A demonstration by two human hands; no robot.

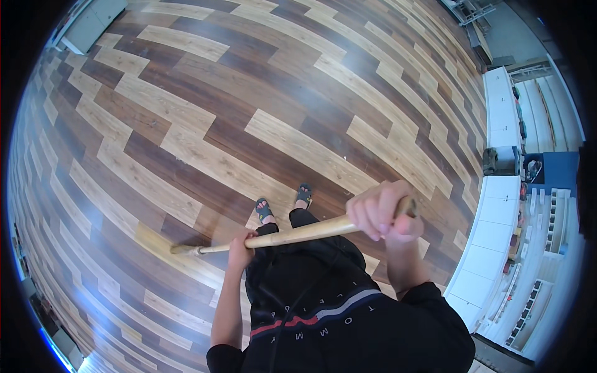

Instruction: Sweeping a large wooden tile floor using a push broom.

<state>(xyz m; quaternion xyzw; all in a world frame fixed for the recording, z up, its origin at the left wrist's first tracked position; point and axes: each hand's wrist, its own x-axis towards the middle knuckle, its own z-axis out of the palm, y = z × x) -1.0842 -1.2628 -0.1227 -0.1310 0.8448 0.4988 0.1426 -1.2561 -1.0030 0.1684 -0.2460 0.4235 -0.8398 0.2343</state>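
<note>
**Listener:** Start with the hands. What are they doing?

**Operator:** From my remote seat I look straight down from the head camera. The right hand (380, 211) is closed in a fist around the upper end of a pale wooden broom handle (298, 234), high in front of the chest. The left hand (240, 244) is wrapped around the same handle lower down, near the person's waist. Both grips are tight, with no fingers spread.

**Listener:** Where does the broom go from there?

**Operator:** The handle runs at a slant, from the right hand down and leftward past the left hand. Its far end meets the broom head (163, 244), a yellowish blur low on the floor to the person's left. I think the bristles touch the boards, but the blur there keeps me from being sure.

**Listener:** And around the hands?

**Operator:** Below them I see a dark top with a red, white and blue band across it (323, 311). Just beyond the handle, two feet in dark sandals (283, 202) stand near each other on a wooden plank floor (205, 112) of mixed light and dark boards, laid in staggered rows.

**Listener:** Anything farther out?

**Operator:** Along the right edge, white cabinets (497, 211) curve with the lens, with shelves of small things behind them. At the top left corner stands a pale grey cabinet (93, 22), well apart from the person.
</note>
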